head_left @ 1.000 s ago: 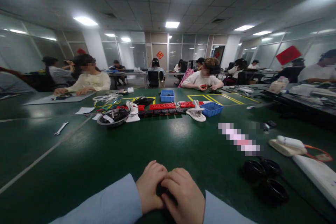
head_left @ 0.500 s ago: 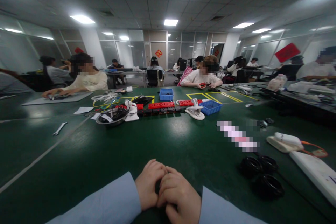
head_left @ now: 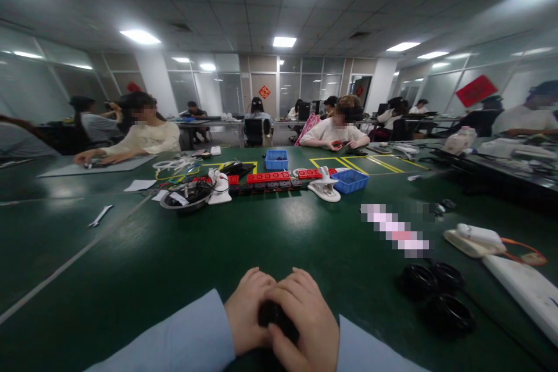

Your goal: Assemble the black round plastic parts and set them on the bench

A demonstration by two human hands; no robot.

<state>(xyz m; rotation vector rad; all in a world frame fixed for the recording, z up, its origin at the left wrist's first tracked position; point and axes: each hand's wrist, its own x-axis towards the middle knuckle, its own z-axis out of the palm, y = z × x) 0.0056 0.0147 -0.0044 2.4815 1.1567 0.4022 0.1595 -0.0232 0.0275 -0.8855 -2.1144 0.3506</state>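
Observation:
At the near edge of the green table, my left hand and my right hand are wrapped round a dark rounded object. It shows black between the palms; the fingers hide most of it, so its kind cannot be made out. My right hand curls over its top and right side, with the thumb low in front. The left hand closes on its left side. To the right of my hands lie three black ring-shaped parts, with a black cord beside them.
A white power bank-like block with an orange cable lies at right, beside a white slab. Ahead stand red power sockets, white clamp bases, blue bins and a bowl of cables. A wrench lies left. Co-workers sit across.
My right hand has lifted its fingers and shifted its grip, so more of the black object shows between the hands. The view has tilted slightly up.

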